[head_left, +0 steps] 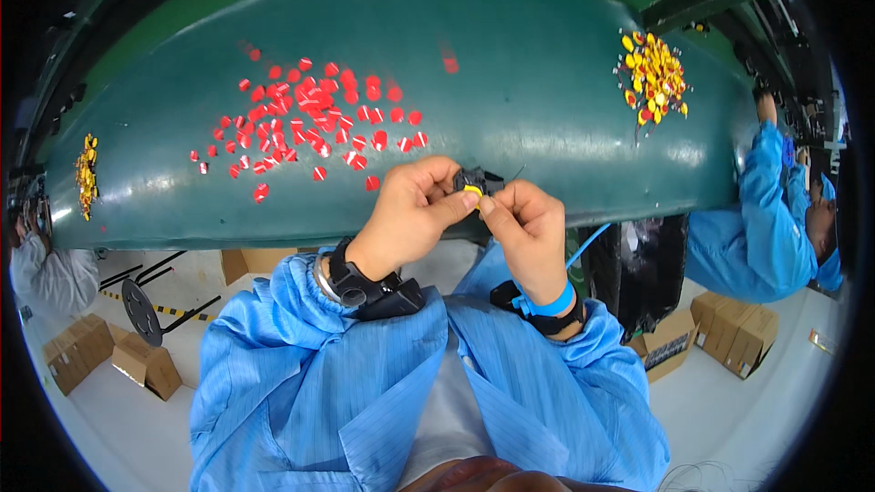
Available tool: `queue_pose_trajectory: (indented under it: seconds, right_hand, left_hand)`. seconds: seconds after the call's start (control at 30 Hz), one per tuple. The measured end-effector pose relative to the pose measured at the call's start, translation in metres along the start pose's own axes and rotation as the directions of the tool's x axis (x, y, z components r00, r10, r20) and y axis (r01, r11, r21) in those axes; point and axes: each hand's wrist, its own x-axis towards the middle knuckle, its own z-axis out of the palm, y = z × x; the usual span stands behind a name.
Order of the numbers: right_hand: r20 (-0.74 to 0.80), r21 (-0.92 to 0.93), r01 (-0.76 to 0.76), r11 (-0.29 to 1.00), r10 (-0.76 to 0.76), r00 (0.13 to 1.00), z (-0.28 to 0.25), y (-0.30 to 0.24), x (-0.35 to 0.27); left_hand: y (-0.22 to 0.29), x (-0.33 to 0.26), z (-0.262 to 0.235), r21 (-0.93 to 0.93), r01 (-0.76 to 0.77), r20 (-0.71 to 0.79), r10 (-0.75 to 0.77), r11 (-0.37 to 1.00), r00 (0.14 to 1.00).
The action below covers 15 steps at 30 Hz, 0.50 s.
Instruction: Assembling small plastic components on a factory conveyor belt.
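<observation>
Blue sleeves [301, 374] lay nearest. Left hand [410, 210] and right hand [527, 230] were together, both pinched on a small black part [474, 184] above the green table [510, 82].

Dark green bench [510, 82] with a big scatter of little red discs [310, 118] on the left and a yellow parts pile [653, 77] far right.
</observation>
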Motion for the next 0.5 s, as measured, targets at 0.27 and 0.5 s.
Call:
queue_pose_trajectory:
  seconds: [0.27,0.5]
  right_hand:
    - [-0.004,0.116,-0.005,0.993,0.005,1.000,-0.035,-0.002,0.009]
    - [-0.325,-0.355,0.099,0.929,-0.223,0.919,-0.135,-0.008,0.086]
  left_hand:
    - [0.040,0.040,-0.045,0.243,-0.136,0.106,0.113,0.960,0.988]
    - [0.138,0.155,-0.161,0.958,-0.260,0.073,0.767,0.125,0.638]
